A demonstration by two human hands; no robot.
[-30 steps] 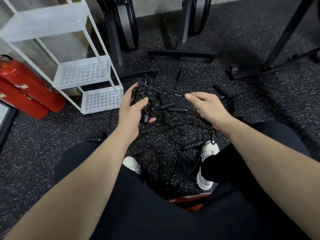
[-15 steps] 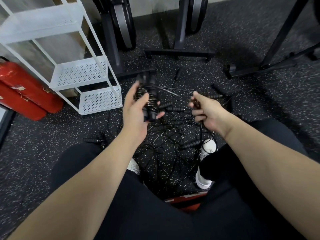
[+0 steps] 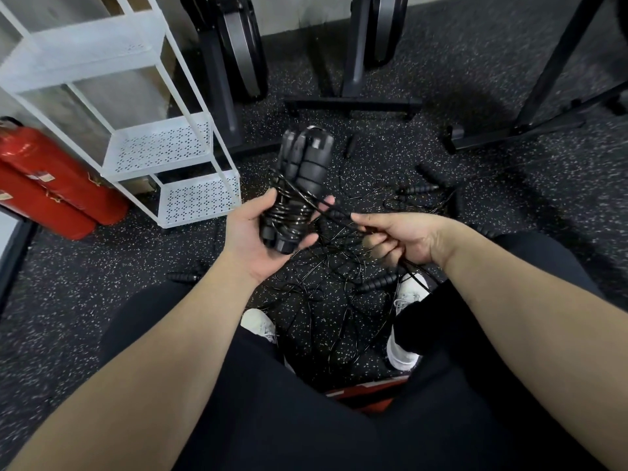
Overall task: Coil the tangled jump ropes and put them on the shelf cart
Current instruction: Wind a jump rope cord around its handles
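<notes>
1. Handles of a jump rope, black and bundled side by side, lie in the left hand; their long axis runs from the palm up and away, tops pointing far and slightly right, toward the exercise machines.
2. Black cord is wound in several turns around the lower part of the bundle, across its long axis.
3. Left hand grasps this bundle, thumb on the left side and fingertips curling round the right side.
4. Right hand is clenched on a free strand of cord, pinched at the thumb and forefinger; the strand runs taut from the bundle down and right into the fist, then trails out toward the near right.
5. Tangled jump ropes lie on the speckled floor below both hands, between the person's two white shoes, with loose black handles scattered through the cords and farther out.
6. White shelf cart stands to the left and far, near the left hand, its perforated shelves bare where they show.
7. Two red fire extinguishers lie just left of the cart.
8. Dark machine bases stand on the far side, beyond the tangle.
9. Black-trousered knees fill the near edge.
</notes>
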